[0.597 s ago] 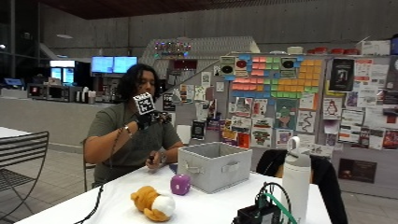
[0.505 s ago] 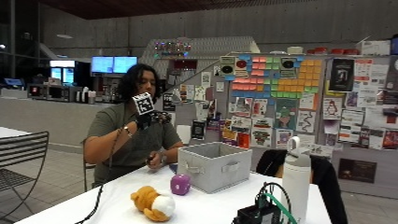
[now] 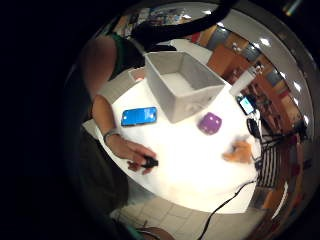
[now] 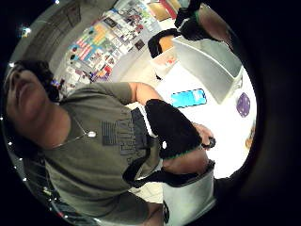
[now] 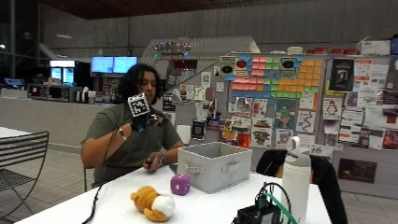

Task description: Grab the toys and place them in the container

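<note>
Nothing moved; right hand (image 5: 142, 122) raised, fingers can't tell; phone (image 3: 139, 116) only in palm views

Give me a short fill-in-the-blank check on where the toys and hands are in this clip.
1. The purple toy sits on the table beside the grey ____.
2. The orange plush toy lies on the ____, not in the container.
3. The gloved right hand is raised, holding ____.
4. A ____ phone lies beside the container.

Missing: container; table; nothing; blue
</note>
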